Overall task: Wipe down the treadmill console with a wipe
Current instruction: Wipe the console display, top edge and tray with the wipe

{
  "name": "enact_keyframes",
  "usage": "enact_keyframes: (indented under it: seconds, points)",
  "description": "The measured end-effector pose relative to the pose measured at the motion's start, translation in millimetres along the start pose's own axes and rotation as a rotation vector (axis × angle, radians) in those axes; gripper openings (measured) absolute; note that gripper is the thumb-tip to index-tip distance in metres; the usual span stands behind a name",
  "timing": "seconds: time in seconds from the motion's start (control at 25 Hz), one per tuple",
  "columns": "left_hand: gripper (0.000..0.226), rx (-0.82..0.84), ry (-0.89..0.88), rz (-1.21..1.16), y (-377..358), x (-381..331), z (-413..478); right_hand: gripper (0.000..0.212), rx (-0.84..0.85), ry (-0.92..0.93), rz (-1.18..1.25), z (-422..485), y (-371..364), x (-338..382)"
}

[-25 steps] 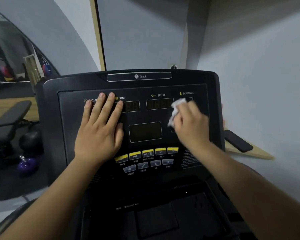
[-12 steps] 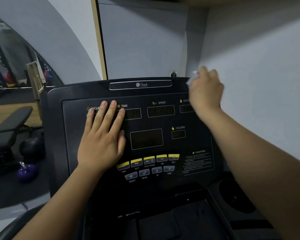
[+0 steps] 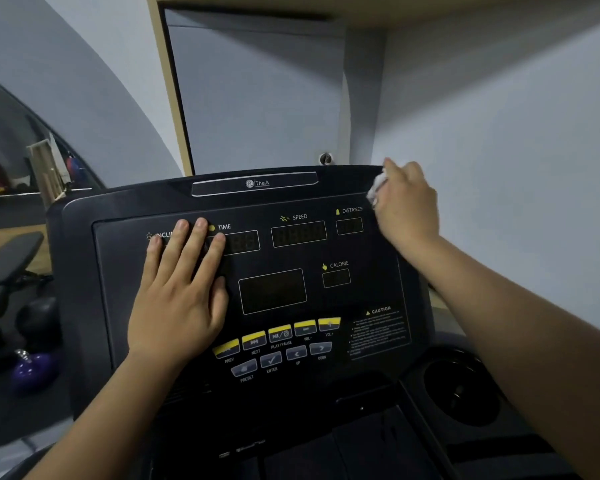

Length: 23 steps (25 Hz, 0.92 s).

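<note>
1. Head view: the black treadmill console (image 3: 371, 292) fills the middle of the frame, tilted up towards me. Its readouts are labelled TIME, SPEED, DISTANCE and CALORIE, and all of them are dark.
2. My left hand (image 3: 181, 299) lies flat on the left part of the panel. The fingers are straight and close together and hold nothing. The fingertips reach up over the INCLINE label and the edge of the TIME readout.
3. My right hand (image 3: 407, 206) is at the console's upper right corner, right of centre in the frame. Its fingers are curled round the white wipe (image 3: 376, 188).
4. The wipe is bunched up and pokes out on the left side of that hand. It sits against the console's top right edge, just above the DISTANCE label.
5. Between my hands are the dark central display (image 3: 272, 291) and, below it, the row of yellow buttons (image 3: 281, 332) with grey keys beneath.
6. A round cup holder (image 3: 461, 389) sits at the lower right of the frame, under my right forearm.
7. At the left edge of the frame I can see a padded bench (image 3: 7, 258) and, lower down, a purple kettlebell (image 3: 35, 370) on the floor.
8. A pale wall (image 3: 516, 133) rises behind the console on the right.
</note>
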<state>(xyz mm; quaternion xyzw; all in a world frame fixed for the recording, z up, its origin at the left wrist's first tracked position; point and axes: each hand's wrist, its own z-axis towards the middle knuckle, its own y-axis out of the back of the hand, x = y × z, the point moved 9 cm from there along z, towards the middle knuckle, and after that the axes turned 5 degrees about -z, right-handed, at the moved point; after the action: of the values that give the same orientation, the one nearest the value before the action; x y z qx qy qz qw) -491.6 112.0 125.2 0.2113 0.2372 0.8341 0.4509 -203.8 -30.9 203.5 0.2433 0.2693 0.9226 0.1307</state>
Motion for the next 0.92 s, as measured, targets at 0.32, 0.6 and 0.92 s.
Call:
enact_keyframes:
  seconds: [0.32, 0.6, 0.92]
  points:
    - [0.058, -0.014, -0.003, -0.004, 0, -1, 0, 0.045, -0.142, 0.036, -0.266, -86, -14, 6]
    - [0.058, -0.039, -0.008, -0.021, 6, -5, 1, 0.022, -0.164, -0.156, -0.062, 12, 9, -27]
    - [0.058, -0.053, -0.004, -0.028, 4, -5, 0, 0.034, -0.185, -0.063, 0.021, -104, -1, -20]
